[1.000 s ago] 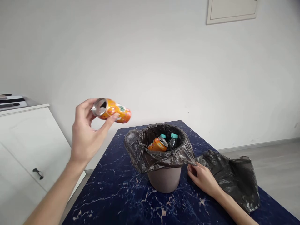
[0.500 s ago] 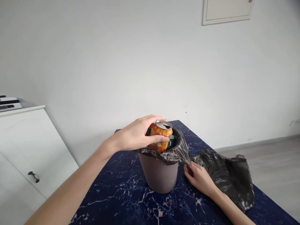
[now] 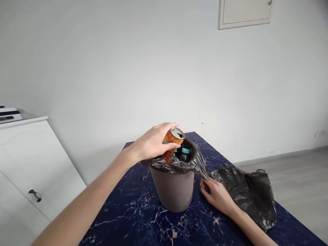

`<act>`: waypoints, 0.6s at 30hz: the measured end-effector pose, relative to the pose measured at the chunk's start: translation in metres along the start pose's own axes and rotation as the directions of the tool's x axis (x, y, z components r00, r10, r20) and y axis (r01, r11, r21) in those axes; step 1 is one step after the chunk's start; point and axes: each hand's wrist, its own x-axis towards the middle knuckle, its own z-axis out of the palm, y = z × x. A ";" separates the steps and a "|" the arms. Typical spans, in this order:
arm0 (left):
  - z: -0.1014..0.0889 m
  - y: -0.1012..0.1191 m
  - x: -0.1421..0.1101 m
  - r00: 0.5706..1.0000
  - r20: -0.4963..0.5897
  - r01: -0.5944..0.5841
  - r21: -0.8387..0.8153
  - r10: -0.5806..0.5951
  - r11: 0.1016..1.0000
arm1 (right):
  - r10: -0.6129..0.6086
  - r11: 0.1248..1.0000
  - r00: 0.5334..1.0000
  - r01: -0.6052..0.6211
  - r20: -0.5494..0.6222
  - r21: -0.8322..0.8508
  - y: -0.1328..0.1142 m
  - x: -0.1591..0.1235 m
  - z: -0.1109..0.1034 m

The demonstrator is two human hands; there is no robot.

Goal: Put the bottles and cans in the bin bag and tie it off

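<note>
The left hand (image 3: 155,141) had its fingers closed around an orange can (image 3: 174,138), tilted at the mouth of the grey bin (image 3: 173,192), near teal-capped bottles (image 3: 185,155); the right hand (image 3: 217,195) pinched the edge of the black liner (image 3: 199,162). The step in hand appeared to be placing the can inside; the next move likely called for settling it, then loosening the left fingers. Printed artwork showed; no brand or writing was legible.
</note>
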 end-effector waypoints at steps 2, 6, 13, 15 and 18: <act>0.009 -0.004 0.004 0.999 0.044 0.004 0.014 -0.005 1.000 | 0.005 1.000 1.000 -0.005 0.000 -0.016 -0.001 0.000 0.000; 0.026 -0.010 0.011 0.981 0.193 0.033 0.007 -0.034 0.999 | 0.010 1.000 1.000 -0.010 0.016 -0.028 -0.001 -0.001 0.000; 0.029 -0.011 0.006 0.994 0.062 0.098 -0.095 -0.092 0.991 | 0.037 0.999 0.998 -0.036 0.056 -0.021 0.001 -0.002 0.000; 0.023 -0.014 -0.001 0.989 -0.077 0.117 -0.131 -0.128 0.984 | 0.038 0.999 0.997 -0.038 0.063 -0.014 0.000 -0.002 -0.001; 0.015 -0.026 -0.014 0.954 -0.234 0.147 -0.167 -0.184 0.975 | 0.043 0.999 0.997 -0.045 0.063 0.015 -0.001 -0.001 -0.003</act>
